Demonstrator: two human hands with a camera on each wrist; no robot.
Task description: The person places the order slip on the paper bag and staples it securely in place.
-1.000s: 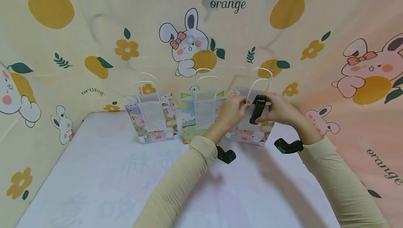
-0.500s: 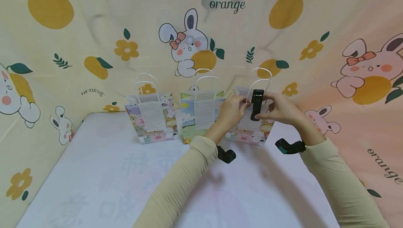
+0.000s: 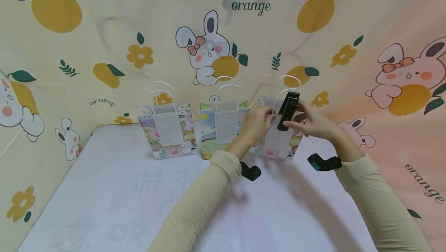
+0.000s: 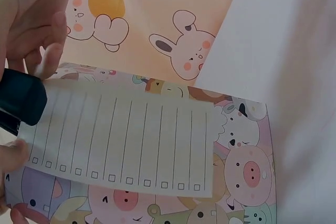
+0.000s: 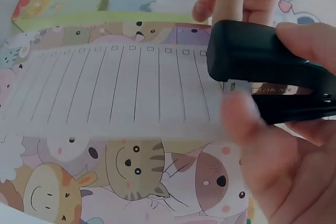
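In the head view, a black stapler (image 3: pixel 290 110) is gripped by my right hand (image 3: pixel 315 122), its head pointing down at the rightmost paper gift bag (image 3: pixel 271 152). A lined checklist sheet (image 3: pixel 276 139) lies against the front of that bag. My left hand (image 3: pixel 257 123) pinches the bag's top edge beside the sheet's upper left corner. The stapler's head (image 4: pixel 23 98) overlaps the sheet's top end in the left wrist view. From the right wrist, the stapler (image 5: pixel 247 51) shows a gap between its arms, and my right thumb (image 5: pixel 244 114) is near that gap.
A middle gift bag (image 3: pixel 208 128) and a left gift bag (image 3: pixel 150 130) stand in the same row, each with a lined sheet on its front. White handles rise from all three. A patterned cloth (image 3: pixel 139 19) hangs behind the white table (image 3: pixel 139 201).
My right hand has shifted slightly right, and the stapler has risen and tilted its top end to the right. My left hand and the bags have stayed in place.
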